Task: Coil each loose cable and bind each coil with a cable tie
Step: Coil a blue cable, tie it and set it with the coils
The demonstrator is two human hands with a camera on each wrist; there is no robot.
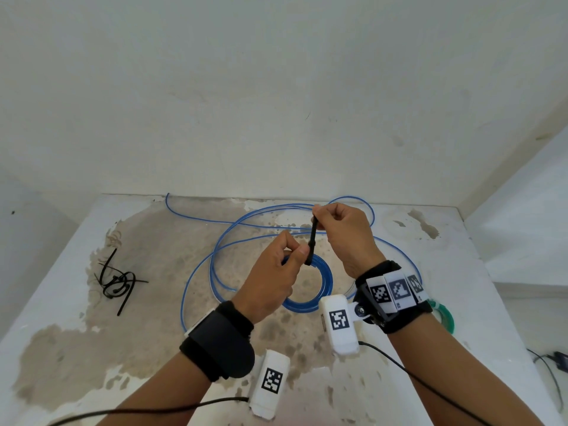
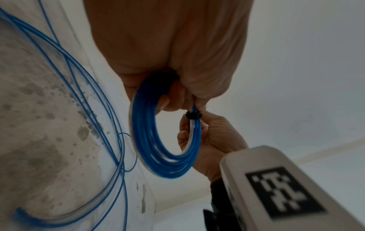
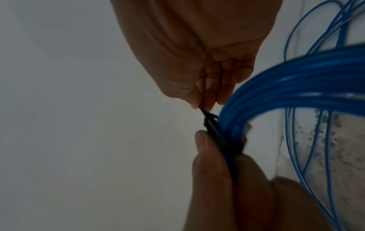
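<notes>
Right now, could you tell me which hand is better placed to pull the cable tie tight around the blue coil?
The right hand: it already pinches the free tail of the cable tie, which stands up from the coil. The left hand grips the coil at the tie's head, so it is likely best kept bracing.

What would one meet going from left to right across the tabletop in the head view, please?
Pile of spare black cable ties → left hand holding the blue coil → black cable tie being pulled → right hand → green coil at the table's right edge.
</notes>
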